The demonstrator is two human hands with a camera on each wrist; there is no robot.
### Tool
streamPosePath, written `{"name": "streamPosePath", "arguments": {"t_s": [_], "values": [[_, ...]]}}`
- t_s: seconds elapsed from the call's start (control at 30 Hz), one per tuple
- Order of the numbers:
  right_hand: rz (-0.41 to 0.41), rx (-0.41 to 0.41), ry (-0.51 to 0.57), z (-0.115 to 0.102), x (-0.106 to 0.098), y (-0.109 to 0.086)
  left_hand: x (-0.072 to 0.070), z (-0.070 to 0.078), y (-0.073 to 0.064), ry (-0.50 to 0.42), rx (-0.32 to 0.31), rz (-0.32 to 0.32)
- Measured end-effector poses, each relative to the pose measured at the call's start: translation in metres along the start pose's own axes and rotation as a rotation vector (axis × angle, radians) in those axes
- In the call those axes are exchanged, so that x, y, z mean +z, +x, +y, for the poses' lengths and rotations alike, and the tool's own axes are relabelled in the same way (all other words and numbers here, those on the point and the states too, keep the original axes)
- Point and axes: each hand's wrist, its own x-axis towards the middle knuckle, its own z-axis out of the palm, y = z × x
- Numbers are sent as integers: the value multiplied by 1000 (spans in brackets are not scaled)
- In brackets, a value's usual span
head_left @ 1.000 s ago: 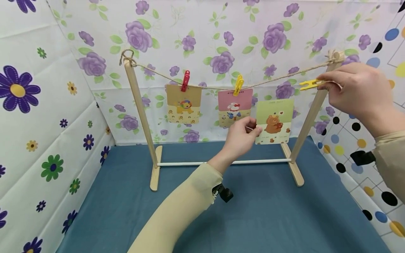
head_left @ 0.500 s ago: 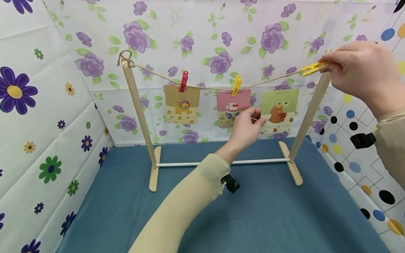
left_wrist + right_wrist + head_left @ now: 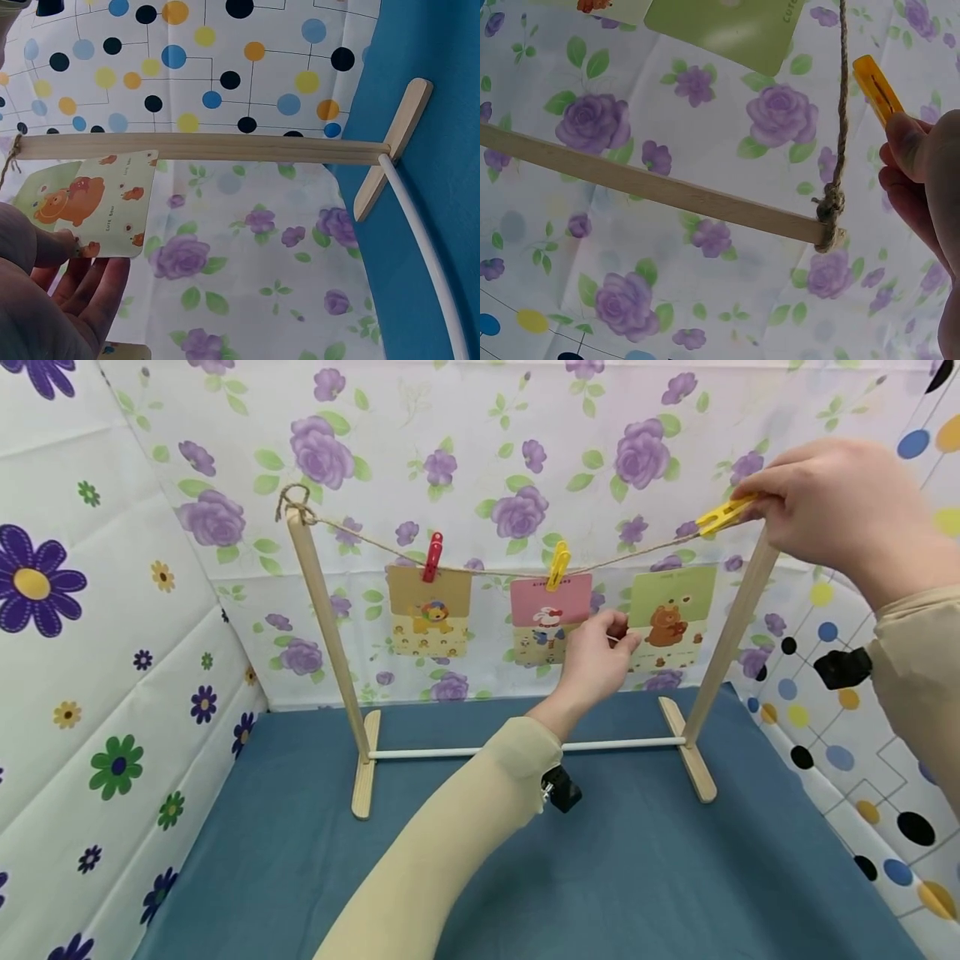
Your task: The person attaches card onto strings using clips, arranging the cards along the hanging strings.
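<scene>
My left hand (image 3: 598, 656) pinches the left edge of a green bear card (image 3: 670, 618), held upright just below the twine (image 3: 637, 553). In the left wrist view, thumb and fingers grip one corner of that card (image 3: 90, 206). Up at the right, my right hand (image 3: 832, 518) pinches a yellow clothespin (image 3: 723, 515) by its tail, its nose close to the twine in the head view. The right wrist view shows this clothespin (image 3: 877, 88) beside the twine (image 3: 844, 97), apart from it, with the card's top edge on the twine's other side.
A red clothespin (image 3: 432, 557) holds a brown lion card (image 3: 429, 610) on the twine. Another yellow clothespin (image 3: 558, 566) holds a pink rabbit card (image 3: 550, 618). Wooden posts (image 3: 330, 635) carry the twine, joined low down by a white rod (image 3: 420, 753) above the blue cloth (image 3: 300, 860).
My left hand has carried the bear card up and to the right, nearer the twine. My right hand has raised the yellow clothespin and brought it left along the twine.
</scene>
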Motion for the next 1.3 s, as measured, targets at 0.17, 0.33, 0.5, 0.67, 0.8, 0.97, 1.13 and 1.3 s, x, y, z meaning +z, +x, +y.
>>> {"name": "streamPosePath", "arguments": {"t_s": [0.17,0.33,0.5,0.67,0.8,0.97,1.13,1.3], "values": [[-74,14,2,-1,-1,4,4,-1,0,-6,-1,11],[-114,27,17,-3,-2,6,9,-2,-1,7,7,4],[-163,41,21,-5,-2,7,10,-1,0,8,10,29],[-205,22,7,-6,-2,9,12,-2,-2,28,17,18],[-237,-6,15,-6,-2,9,13,-4,-4,30,27,11],[-273,-20,25,-6,-1,8,14,-6,-4,37,32,8],[-290,-48,18,-8,1,10,16,-10,-6,42,28,-5],[-327,-47,6,-10,1,9,16,-10,-6,39,27,-8]]}}
